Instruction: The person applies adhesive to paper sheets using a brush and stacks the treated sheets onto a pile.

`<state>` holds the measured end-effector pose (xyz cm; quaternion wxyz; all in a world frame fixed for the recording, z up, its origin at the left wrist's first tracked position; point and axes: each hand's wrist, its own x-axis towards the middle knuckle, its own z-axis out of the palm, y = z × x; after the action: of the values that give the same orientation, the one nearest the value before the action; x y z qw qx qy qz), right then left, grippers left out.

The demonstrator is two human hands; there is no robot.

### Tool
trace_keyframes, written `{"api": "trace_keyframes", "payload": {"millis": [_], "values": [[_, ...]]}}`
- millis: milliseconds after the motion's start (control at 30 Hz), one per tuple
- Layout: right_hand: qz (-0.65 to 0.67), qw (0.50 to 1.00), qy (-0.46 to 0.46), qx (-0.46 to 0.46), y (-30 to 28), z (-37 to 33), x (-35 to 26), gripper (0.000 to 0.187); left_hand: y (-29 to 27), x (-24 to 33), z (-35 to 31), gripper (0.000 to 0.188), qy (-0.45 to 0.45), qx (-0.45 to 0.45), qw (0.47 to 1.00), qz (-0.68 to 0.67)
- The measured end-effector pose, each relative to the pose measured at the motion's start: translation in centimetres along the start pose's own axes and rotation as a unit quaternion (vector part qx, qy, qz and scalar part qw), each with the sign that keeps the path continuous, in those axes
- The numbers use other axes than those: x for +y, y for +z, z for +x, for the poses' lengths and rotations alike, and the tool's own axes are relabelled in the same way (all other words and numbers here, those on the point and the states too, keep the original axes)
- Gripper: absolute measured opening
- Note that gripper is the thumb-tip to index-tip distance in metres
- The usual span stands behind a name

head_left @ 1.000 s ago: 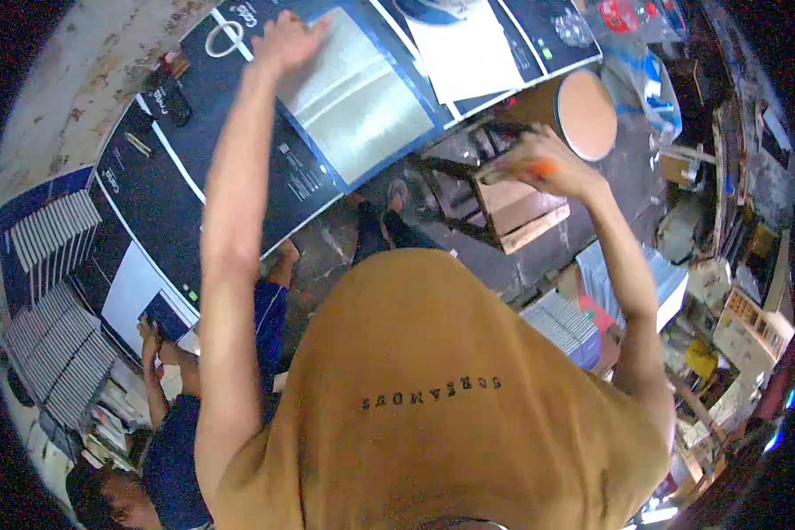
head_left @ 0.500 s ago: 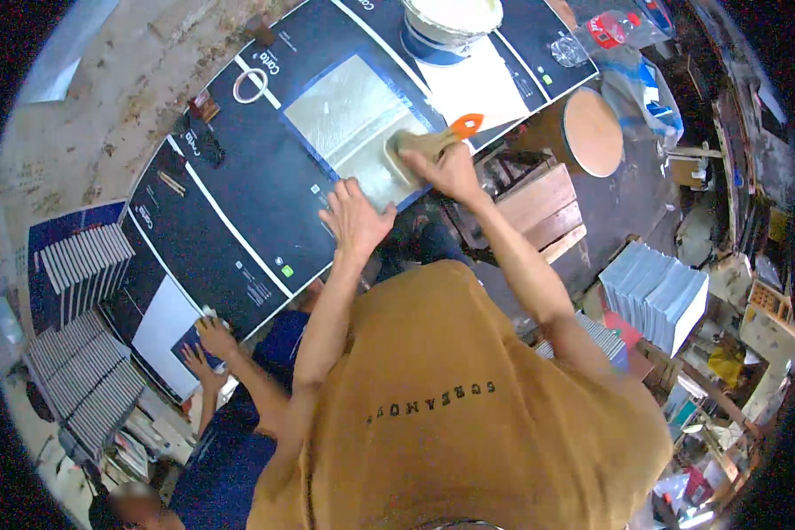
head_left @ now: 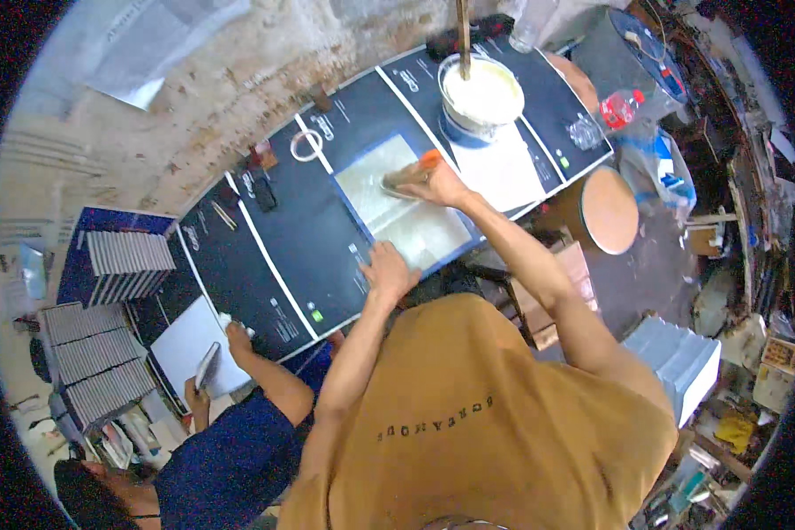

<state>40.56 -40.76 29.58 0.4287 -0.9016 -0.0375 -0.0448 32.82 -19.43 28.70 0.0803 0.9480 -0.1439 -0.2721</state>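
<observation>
A pale grey sheet with blue borders [head_left: 411, 231] lies on the dark tabletop, its surface wet and streaked. My right hand [head_left: 440, 185] is closed round a flat brush [head_left: 392, 184] with an orange handle end, its bristles on the far half of the sheet. Near the sheet's lower left corner, my left hand [head_left: 389, 269] rests with fingers spread, holding nothing. Beyond my right hand stands a bucket [head_left: 468, 132] of cream-coloured paste, with a wooden stick upright in it. White paper [head_left: 503, 177] lies under and beside the bucket.
A tape roll [head_left: 294, 147] lies left of the sheet. At the left, a co-worker holds a small book [head_left: 208, 364] over a white sheet, beside stacked books [head_left: 131, 256]. Right of the table are a round board [head_left: 609, 212], a plastic bottle [head_left: 621, 108] and a book stack [head_left: 676, 358].
My right hand has moved the brush from the sheet's near part to its far part. My left hand stays by the near edge. The co-worker has lifted a small book. The view has shifted.
</observation>
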Motion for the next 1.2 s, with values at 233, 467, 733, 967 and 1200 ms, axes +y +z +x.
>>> {"api": "trace_keyframes", "payload": {"millis": [233, 467, 733, 967, 1200], "values": [[-0.133, 0.988, 0.025, 0.068, -2.2, 12.3, 4.7, 0.03, 0.8, 0.5, 0.1, 0.087, -0.058, -0.012, 0.998, -0.032], [-0.2, 0.944, -0.153, -0.213, 1.0, 17.8, 6.2, 0.039, 1.1, 1.4, 0.5, 0.074, -0.103, 0.001, 0.99, -0.097], [-0.031, 0.915, -0.262, -0.306, 0.6, 19.1, 5.8, 0.044, 1.3, 2.6, 0.9, 0.064, -0.17, 0.009, 0.974, -0.146], [-0.054, 0.964, -0.216, -0.144, -0.6, 23.2, 7.0, 0.037, 1.8, 3.4, 1.1, 0.048, -0.193, 0.03, 0.971, -0.137], [-0.168, 0.888, -0.201, -0.377, 3.7, 20.3, -2.4, 0.04, 1.2, 3.9, 1.0, 0.046, -0.213, 0.003, 0.971, -0.111]]}}
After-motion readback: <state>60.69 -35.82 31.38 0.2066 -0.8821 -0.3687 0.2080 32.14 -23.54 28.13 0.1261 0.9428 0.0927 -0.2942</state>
